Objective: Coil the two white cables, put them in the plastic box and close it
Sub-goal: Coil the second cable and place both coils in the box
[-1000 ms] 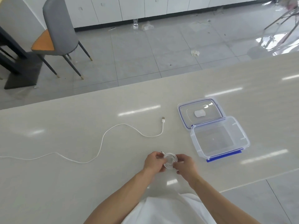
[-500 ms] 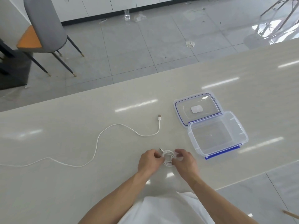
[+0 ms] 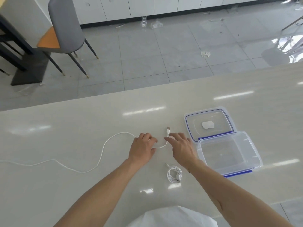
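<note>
From the head camera we see one cable already wound into a small coil on the counter, lying near us between our forearms and just beside the open plastic box. The box is empty, and its lid lies flat behind it, touching its far edge.

The second cable is uncoiled; it snakes off to the left edge of the view, and its plug end lies between our hands. Our left hand rests on the cable with the fingers curled down; we cannot tell whether they pinch it. Our right hand is spread, fingers open, its fingertips right at the stretch below the plug, gripping nothing.

Risks, as we judge them: the long loose run could drag, kink or twist as we wind it, giving an untidy coil. Our right forearm passes close above the finished coil and could brush it loose. A springy coil may also unwind inside the box and catch under the lid.
</note>
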Demonstrator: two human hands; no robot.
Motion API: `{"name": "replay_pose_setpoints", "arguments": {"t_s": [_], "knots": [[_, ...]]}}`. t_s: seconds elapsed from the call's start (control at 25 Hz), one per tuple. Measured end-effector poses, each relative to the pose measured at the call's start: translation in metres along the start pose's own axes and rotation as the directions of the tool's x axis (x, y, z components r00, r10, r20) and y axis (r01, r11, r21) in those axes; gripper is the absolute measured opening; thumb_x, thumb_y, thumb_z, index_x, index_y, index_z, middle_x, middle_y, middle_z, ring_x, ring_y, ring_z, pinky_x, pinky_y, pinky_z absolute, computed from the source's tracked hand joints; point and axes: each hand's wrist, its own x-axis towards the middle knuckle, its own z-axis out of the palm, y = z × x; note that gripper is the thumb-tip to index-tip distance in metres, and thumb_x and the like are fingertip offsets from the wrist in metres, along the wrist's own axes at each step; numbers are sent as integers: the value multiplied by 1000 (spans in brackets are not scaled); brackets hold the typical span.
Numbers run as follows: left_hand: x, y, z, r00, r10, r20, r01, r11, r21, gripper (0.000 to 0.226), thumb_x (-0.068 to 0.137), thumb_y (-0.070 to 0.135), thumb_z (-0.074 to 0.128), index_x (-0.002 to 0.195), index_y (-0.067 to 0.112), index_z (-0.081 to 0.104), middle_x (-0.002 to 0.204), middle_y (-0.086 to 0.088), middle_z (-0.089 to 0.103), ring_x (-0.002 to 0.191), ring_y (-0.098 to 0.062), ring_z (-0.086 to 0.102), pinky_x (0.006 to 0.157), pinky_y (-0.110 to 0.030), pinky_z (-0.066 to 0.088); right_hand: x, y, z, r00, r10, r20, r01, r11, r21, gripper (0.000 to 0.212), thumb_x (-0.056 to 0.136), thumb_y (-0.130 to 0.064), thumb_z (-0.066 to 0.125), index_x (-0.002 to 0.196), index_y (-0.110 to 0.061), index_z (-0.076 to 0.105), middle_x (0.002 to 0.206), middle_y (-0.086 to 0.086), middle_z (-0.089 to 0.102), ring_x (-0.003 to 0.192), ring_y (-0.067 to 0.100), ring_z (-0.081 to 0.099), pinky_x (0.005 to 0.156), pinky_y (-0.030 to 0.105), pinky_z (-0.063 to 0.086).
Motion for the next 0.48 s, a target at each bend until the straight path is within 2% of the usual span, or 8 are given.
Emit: {"name": "replay_pose_setpoints", "arguments": {"t_s": [0.12, 0.2, 0.28, 0.36, 0.48], "knots": [[18, 5, 1, 993, 28, 114, -38, 996, 81, 40, 92, 45, 59, 127, 26, 59, 126, 1, 55, 122, -22, 47, 97, -36, 38, 29, 14, -5, 972, -157, 175, 193, 958, -211, 62, 92, -5, 47, 147, -34, 41, 162, -3, 29, 149, 27, 23, 107, 41, 33], [19, 11, 6, 992, 18, 123, -34, 991, 132, 33, 93, 38, 59, 121, 22, 59, 121, -2, 57, 119, -25, 49, 94, -37, 39, 36, 18, -4, 956, -196, 219, 253, 928, -275, 54, 95, -8, 46, 144, -32, 45, 161, -1, 30, 150, 26, 21, 109, 42, 32], [16, 17, 10, 995, 5, 101, -25, 979, 201, 25, 92, 21, 60, 116, 19, 56, 117, -4, 58, 115, -27, 51, 90, -38, 39, 36, 21, 1, 959, -212, 188, 261, 920, -292, 45, 96, -9, 45, 138, -25, 51, 156, 2, 37, 147, 26, 27, 108, 42, 33], [11, 20, 15, 997, -7, 77, -11, 972, 233, 27, 90, 10, 57, 116, 17, 54, 116, -5, 58, 112, -28, 52, 87, -38, 39, 32, 25, 7, 962, -222, 159, 262, 915, -307, 39, 94, -8, 45, 130, -20, 56, 148, 5, 46, 140, 27, 36, 104, 41, 36], [6, 17, 10, 999, -41, -16, 42, 993, 107, 16, 97, 14, 47, 111, 19, 53, 112, -2, 59, 106, -25, 56, 85, -36, 39, 28, 29, 3, 973, -201, 113, 225, 936, -270, 29, 93, -9, 47, 118, -18, 60, 129, 2, 60, 127, 26, 48, 98, 38, 38]]}}
